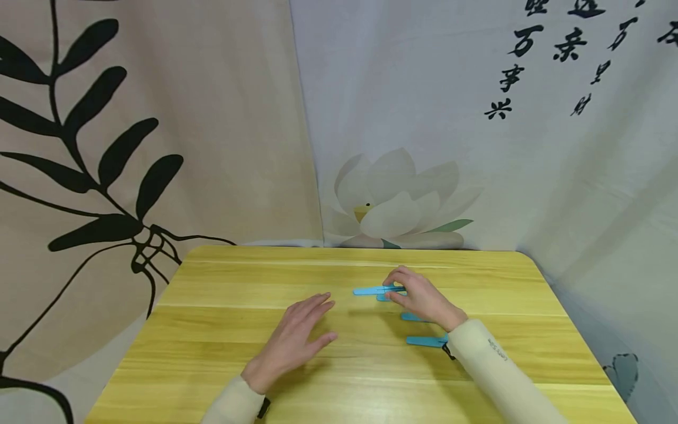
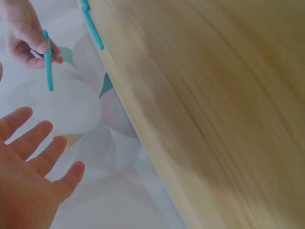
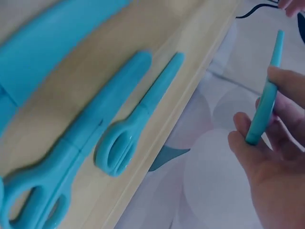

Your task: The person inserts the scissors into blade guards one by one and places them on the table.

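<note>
My right hand (image 1: 425,299) pinches a pair of blue scissors (image 1: 367,291) between thumb and fingers, over the far middle of the table. In the right wrist view these scissors (image 3: 263,110) show edge-on and lifted, tip pointing up and away from the palm. Beneath that hand and forearm lie three more blue scissors; the small pair (image 3: 128,129) and a longer pair (image 3: 90,119) have covered blades, and a large one (image 3: 47,47) is cut off by the frame. My left hand (image 1: 295,334) hovers left of them, fingers spread, holding nothing.
The wooden table (image 1: 212,353) has rounded far corners. Behind it hangs a pale cloth (image 1: 238,118) printed with dark leaves, a white lotus and black characters. My right sleeve (image 1: 498,365) partly covers the two nearer scissors.
</note>
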Tool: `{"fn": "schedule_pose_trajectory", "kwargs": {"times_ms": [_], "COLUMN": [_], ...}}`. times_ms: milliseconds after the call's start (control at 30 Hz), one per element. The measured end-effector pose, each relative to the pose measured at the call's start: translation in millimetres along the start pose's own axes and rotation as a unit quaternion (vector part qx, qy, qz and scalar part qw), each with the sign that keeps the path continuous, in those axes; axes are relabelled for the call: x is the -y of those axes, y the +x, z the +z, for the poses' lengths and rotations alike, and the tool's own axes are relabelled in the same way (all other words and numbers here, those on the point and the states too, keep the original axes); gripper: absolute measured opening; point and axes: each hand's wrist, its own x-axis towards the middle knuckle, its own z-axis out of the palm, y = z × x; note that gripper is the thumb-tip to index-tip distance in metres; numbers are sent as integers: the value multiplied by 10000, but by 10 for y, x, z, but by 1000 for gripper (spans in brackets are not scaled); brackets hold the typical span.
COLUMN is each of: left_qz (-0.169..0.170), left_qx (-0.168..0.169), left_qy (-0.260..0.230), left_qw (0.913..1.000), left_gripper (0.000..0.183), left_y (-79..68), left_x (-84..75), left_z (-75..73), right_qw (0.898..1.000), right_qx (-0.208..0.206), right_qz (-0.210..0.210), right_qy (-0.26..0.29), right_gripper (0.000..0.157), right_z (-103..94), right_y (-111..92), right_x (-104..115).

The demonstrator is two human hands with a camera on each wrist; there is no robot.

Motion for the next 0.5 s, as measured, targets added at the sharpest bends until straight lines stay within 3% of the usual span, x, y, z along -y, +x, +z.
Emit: {"fn": "schedule_pose_trajectory", "kwargs": {"times_ms": [500], "left_qz": [-74], "left_qx": [-209], "left_qy": [159], "left_qw": [9996], "left_gripper": [66], "left_y": [-118], "left_x": [136], "left_z": [-120], "right_qw": [9974], "right_qx": [367], "right_qz": [545], "right_qy": [279], "right_gripper": [17], "right_z": [-28], "right_y": [317], "right_x": [-417]}}
